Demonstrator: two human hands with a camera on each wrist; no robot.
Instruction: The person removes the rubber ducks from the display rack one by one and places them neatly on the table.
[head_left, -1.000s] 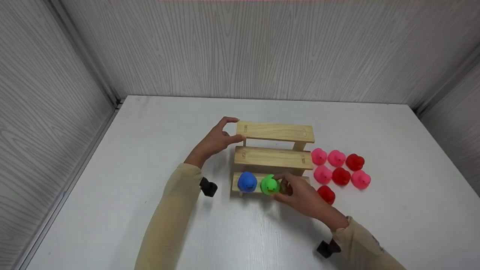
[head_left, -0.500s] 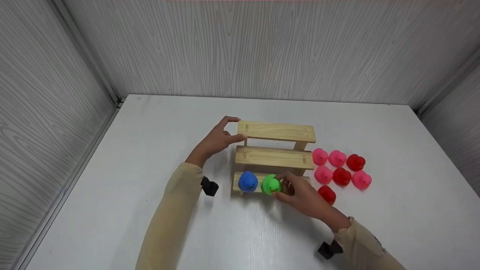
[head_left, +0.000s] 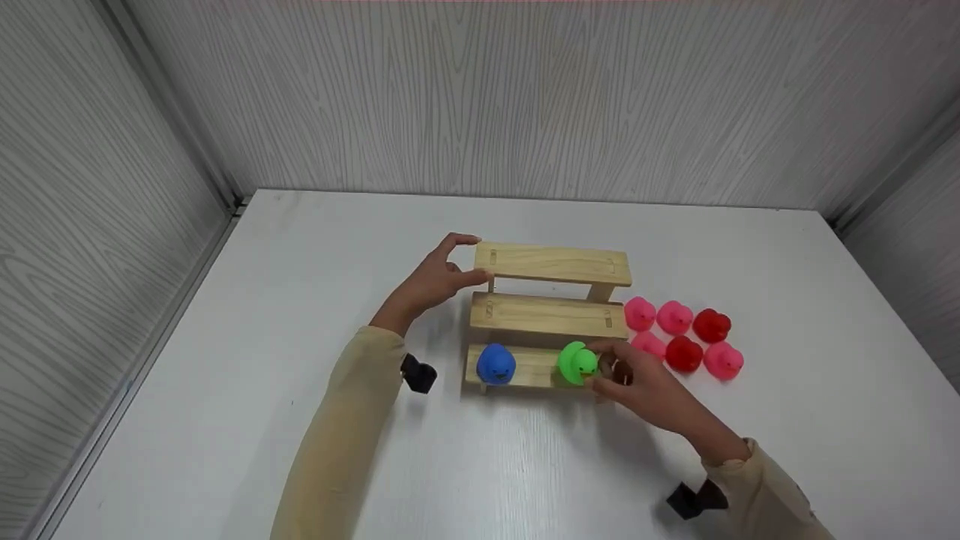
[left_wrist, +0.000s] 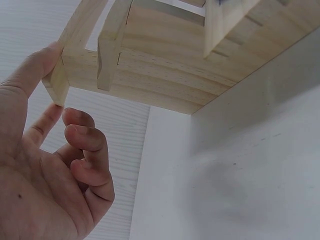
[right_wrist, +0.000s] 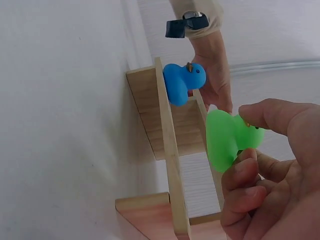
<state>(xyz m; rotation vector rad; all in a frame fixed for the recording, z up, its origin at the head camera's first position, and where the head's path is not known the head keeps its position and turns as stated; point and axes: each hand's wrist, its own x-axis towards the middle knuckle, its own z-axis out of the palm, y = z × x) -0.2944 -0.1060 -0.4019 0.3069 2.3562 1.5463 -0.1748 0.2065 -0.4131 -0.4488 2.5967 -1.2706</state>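
Observation:
A three-step wooden display stand (head_left: 547, 315) rests on the white table. My left hand (head_left: 433, 283) pinches the left end of its top step, thumb and index finger on the board's edges, as the left wrist view shows; the other fingers (left_wrist: 95, 155) curl loosely, free of the wood. At the right part of the bottom step, my right hand (head_left: 651, 390) holds a green rubber duck (head_left: 576, 364) between thumb and fingers. In the right wrist view the green duck (right_wrist: 227, 140) appears raised off the board. A blue rubber duck (head_left: 496, 364) sits upright on the bottom step's left end.
Right of the stand, pink ducks (head_left: 675, 317) and red ducks (head_left: 684, 354) stand grouped on the table (head_left: 360, 217). My right hand partly covers that group. Grey wood-grain panels (head_left: 480, 97) rise behind the table and along both sides.
My right hand has moved right with the green duck, widening the gap to the blue duck, and now covers the nearest red duck. The left hand and the stand keep their place.

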